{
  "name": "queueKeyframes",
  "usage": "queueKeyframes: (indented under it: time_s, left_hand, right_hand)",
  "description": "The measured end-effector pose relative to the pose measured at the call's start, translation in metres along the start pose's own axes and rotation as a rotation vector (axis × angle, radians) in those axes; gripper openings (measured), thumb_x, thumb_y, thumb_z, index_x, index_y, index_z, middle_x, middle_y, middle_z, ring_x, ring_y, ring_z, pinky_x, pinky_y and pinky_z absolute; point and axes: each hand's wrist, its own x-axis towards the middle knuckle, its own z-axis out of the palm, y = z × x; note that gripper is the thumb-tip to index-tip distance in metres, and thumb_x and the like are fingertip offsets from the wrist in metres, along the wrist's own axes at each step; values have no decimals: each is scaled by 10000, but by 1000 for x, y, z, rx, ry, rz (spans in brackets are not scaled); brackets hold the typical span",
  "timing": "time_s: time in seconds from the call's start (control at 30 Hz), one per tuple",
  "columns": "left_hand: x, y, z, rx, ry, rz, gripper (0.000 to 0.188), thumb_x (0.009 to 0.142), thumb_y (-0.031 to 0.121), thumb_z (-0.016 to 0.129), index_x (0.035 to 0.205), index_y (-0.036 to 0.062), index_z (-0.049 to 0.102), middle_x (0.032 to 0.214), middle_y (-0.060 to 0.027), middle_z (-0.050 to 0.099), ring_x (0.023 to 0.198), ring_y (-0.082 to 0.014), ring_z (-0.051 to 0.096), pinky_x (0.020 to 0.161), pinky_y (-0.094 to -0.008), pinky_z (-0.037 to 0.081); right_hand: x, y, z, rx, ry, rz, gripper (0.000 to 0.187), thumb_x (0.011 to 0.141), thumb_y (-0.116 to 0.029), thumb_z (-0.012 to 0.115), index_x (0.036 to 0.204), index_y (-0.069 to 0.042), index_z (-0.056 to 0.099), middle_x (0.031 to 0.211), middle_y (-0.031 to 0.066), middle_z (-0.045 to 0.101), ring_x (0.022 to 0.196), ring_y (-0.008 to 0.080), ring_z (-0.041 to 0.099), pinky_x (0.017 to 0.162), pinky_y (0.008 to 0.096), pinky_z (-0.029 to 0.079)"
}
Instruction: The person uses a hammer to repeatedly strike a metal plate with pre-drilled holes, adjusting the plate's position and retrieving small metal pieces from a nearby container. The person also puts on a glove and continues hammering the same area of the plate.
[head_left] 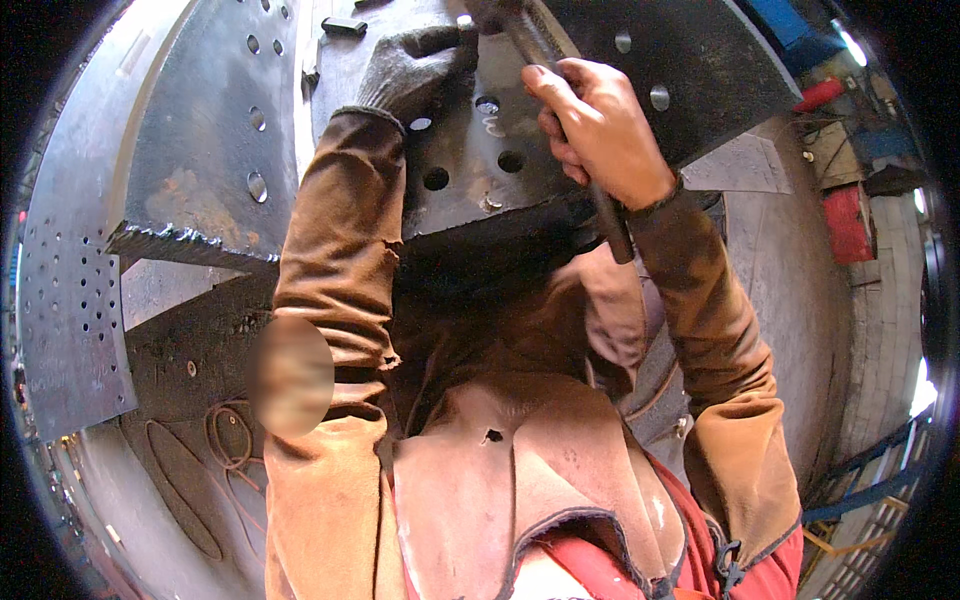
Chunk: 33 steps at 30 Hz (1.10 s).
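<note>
My bare right hand point(605, 130) is wrapped round the handle of a hammer point(612, 225). The hammer slants up to the top edge, where its dark head is partly cut off beside my left hand. A grey work glove covers my left hand point(420, 70). Its fingers are curled close above a dark steel plate point(455, 212) with several round holes and a chalk-like mark. What those fingers grip is too hidden to name. A small dark metal block point(344, 27) lies on the plate, left of the glove.
Another thick steel plate point(190, 170) with holes and a rough-cut lower edge stands to the left. Beyond it is a perforated plate point(70, 340). A thin cable point(215, 445) loops over the floor at lower left. A red object point(848, 222) stands at far right.
</note>
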Motion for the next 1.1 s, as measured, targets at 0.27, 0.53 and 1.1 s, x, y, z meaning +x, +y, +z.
queueKeyframes:
  time_s: [0.27,0.53,1.1]
  left_hand:
    - [-4,19,-2,-68,-33,-124,395,920,437,752,1028,60,796,757,16,695,625,-71,579,559,-256,459]
    - [-6,26,-10,-65,-59,-210,422,899,474,769,1041,78,800,733,22,686,606,-78,579,553,-269,462]
    - [1,14,3,-13,32,65,246,887,119,729,1101,3,763,917,-57,771,752,-96,675,681,-248,545]
  right_hand:
    - [-7,-76,-18,-207,138,-250,326,1045,-305,534,956,-20,664,612,6,507,441,67,458,387,239,329]
    - [1,-106,-38,-1065,249,-784,343,1031,-351,557,864,-53,591,573,-2,484,434,107,470,384,286,358]
    - [-64,-1,-18,299,157,-25,342,1026,-346,628,868,-53,549,625,-16,502,421,49,442,349,244,312]
